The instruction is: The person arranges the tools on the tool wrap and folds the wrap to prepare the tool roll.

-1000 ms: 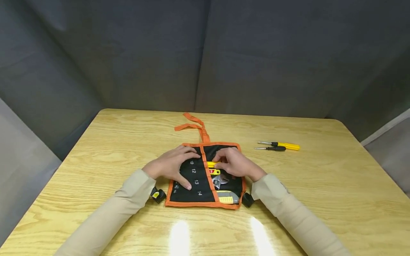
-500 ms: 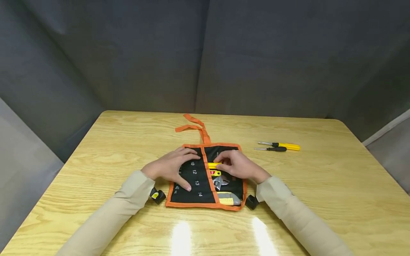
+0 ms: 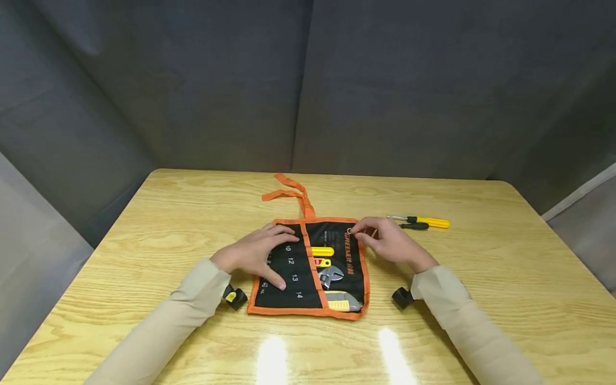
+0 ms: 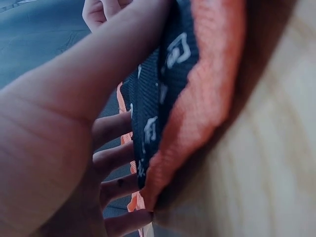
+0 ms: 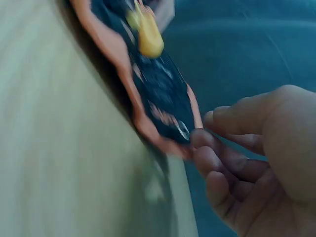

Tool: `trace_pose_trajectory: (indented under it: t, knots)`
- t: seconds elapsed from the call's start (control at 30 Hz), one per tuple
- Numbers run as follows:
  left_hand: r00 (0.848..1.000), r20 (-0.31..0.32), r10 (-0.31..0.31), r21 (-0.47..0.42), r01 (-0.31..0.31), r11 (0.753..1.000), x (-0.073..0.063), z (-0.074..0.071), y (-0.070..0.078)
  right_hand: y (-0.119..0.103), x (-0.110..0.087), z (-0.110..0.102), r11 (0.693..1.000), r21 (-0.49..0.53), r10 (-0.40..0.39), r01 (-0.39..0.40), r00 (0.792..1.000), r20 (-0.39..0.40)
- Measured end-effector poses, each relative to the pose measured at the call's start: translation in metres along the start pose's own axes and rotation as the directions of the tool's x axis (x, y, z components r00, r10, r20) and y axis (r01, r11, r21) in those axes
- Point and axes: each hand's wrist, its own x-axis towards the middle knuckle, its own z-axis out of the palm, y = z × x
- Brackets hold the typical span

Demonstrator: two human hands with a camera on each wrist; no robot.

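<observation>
A black tool roll (image 3: pixel 308 300) with orange edging lies open on the table. My left hand (image 3: pixel 257 251) rests on its numbered left half, fingers spread and thumb apart. Out of the right half's pockets stick a yellow handle (image 3: pixel 323 251), a yellow tool with a red label (image 3: pixel 322 262), an adjustable wrench (image 3: pixel 331 277) and a utility knife (image 3: pixel 344 302). My right hand (image 3: pixel 392 243) hovers by the roll's upper right corner with loosely bent fingers. Nothing shows between its thumb and fingertips in the right wrist view, where the orange edge (image 5: pixel 195 106) lies close behind them.
Beyond my right hand lie a yellow-handled screwdriver (image 3: pixel 433 222) and a black-handled screwdriver (image 3: pixel 415 226), whose shaft is partly hidden by the hand. Orange tie straps (image 3: pixel 300 195) trail from the roll's top edge. Dark curtains (image 3: pixel 231 96) stand behind the wooden table (image 3: pixel 183 214).
My right hand has let go of the yellow handle in the pocket and moved right and slightly up to the roll's corner. My left hand has stayed on the roll.
</observation>
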Motion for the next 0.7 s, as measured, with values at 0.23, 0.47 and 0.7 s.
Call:
trace_pose_trajectory:
  t: [0.23, 0.47, 0.7]
  knots:
    - [1.000, -0.007, 0.001, 0.008, -0.001, 1.000, 0.000, -0.001, -0.004, 0.025, -0.015, -0.033, 0.993, 0.059, 0.108, -0.102, 0.988, -0.112]
    - [1.000, -0.011, 0.007, 0.002, -0.007, 1.000, -0.001, -0.002, -0.002, 0.055, -0.032, -0.055, 0.989, -0.060, 0.113, -0.134, 0.957, -0.268]
    - [0.999, -0.024, 0.025, 0.000, -0.025, 1.000, 0.000, 0.000, -0.003, 0.079, -0.045, -0.065, 0.977, -0.123, 0.125, -0.173, 0.937, -0.326]
